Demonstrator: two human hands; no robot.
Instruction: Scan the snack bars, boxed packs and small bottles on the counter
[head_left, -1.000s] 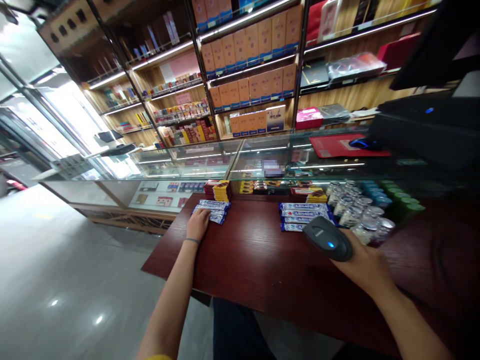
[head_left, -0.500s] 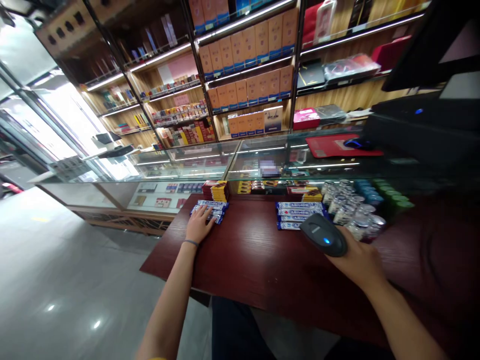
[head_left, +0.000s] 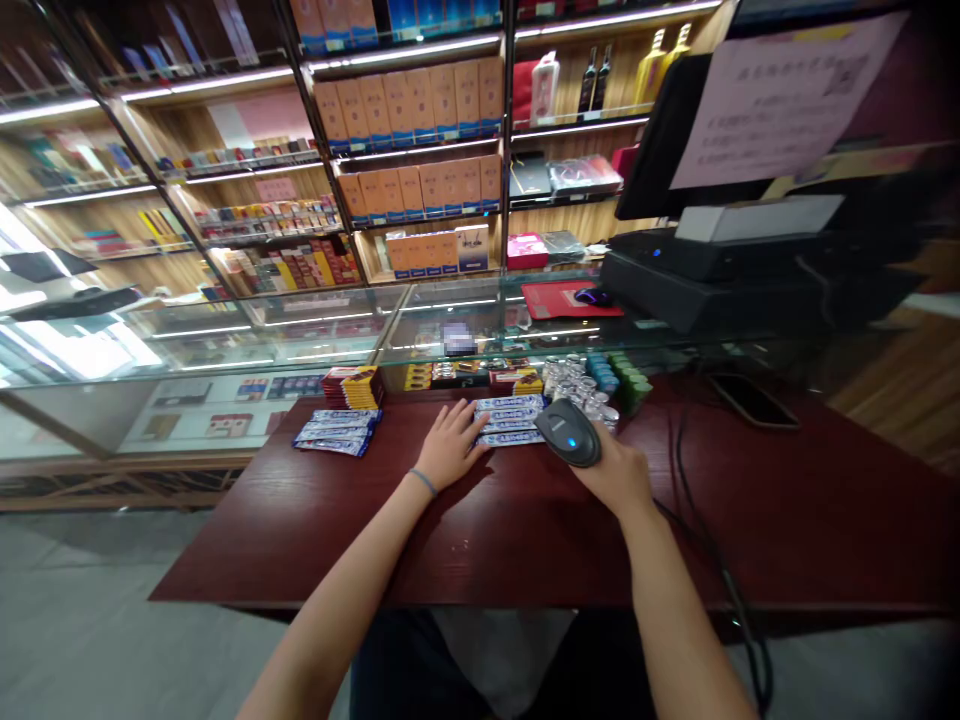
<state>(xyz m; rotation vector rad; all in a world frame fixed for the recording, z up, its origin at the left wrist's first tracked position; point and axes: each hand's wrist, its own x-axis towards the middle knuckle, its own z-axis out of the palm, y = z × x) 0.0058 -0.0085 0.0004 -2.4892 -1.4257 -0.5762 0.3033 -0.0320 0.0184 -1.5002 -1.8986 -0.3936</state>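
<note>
My right hand (head_left: 619,470) is wrapped round a black barcode scanner (head_left: 571,432) with a lit blue light, held over the right end of a row of blue-and-white wrapped bars (head_left: 510,420). At the left end of that row lies my left hand (head_left: 450,445), fingers spread, its fingertips by the bars. Whether it touches or presses on them I cannot tell. Another group of the same bars (head_left: 335,432) lies on the brown table (head_left: 420,560) farther left, slightly fanned. The scanner covers part of the right-hand row.
Stacked yellow-and-red boxes (head_left: 352,387) stand behind the left bars. Several silver-topped jars (head_left: 574,385) and green cans (head_left: 630,378) line the back right. A phone (head_left: 752,400), black cables (head_left: 705,530) and a monitor (head_left: 660,140) are at right. Behind runs a glass counter (head_left: 315,325).
My left hand has moved right, from the left group of bars to the right-hand row. The view has turned right. The scanner stays in my right hand near that row.
</note>
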